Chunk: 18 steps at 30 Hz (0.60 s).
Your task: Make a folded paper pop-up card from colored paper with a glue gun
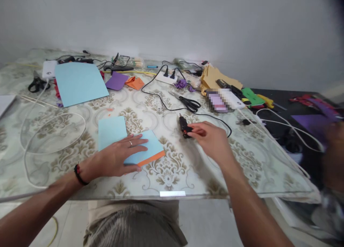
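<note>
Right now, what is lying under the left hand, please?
Under the left hand is light blue paper, with an orange strip showing along its lower right edge. The hand covers the middle, so I cannot tell whether the blue is one piece or two.

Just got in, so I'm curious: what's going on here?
Someone's left hand lies flat on blue paper, with orange paper showing along its near edge. The right hand pinches a glue gun, its nozzle pointing toward the wall. Scissors lie on the table beyond it.
</note>
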Motion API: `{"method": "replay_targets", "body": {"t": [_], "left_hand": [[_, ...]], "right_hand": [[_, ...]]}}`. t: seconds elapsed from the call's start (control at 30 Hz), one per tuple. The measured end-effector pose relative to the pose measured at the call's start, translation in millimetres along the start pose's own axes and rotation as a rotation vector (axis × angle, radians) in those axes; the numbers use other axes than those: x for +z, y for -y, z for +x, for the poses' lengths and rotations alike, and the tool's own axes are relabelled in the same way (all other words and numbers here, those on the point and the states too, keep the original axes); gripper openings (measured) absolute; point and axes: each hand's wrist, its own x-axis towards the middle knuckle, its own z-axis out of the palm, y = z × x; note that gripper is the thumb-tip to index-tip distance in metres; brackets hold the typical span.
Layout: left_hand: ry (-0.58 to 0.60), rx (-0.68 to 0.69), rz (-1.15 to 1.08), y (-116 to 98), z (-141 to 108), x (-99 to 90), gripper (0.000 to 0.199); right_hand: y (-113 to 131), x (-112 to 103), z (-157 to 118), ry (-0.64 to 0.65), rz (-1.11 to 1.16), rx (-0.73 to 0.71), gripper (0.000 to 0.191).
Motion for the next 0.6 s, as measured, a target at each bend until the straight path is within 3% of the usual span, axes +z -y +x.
{"method": "replay_targets", "body": {"t": [0.1,0.2,0.3,0.4,0.5,0.6], "left_hand": [[0.01,-0.042,0.021,-1.1,-1.1,2.9,0.063],[-0.029,-0.058,0.015,-1.5,-2.9,8.2,0.061],[-0.089,-0.04,0.021,-0.5,-3.4,12.9,0.05],[-0.152,-0.02,0.131,-1.8,-1.5,13.8,0.039],[-0.178,-0.023,0.295,-7.4,1.2,12.2,0.031],[-0.183,-0.016,0.321,-15.7,1.9,12.2,0.023]], "right_hand": [[-25.2,-21.2,5.9,0.029,-0.09,0.036,0.02],[-34.7,-28.0,3.9,0.035,-0.105,0.07,0.023],[-36.7,-26.4,2.4,-0.003,-0.214,-0.023,0.029],[-40.4,-21.1,3.5,0.065,-0.36,-0.169,0.036],[-48.6,-13.5,5.8,0.183,-0.438,-0.172,0.054],[-58.0,-6.4,10.5,0.207,-0.467,-0.139,0.055]]}}
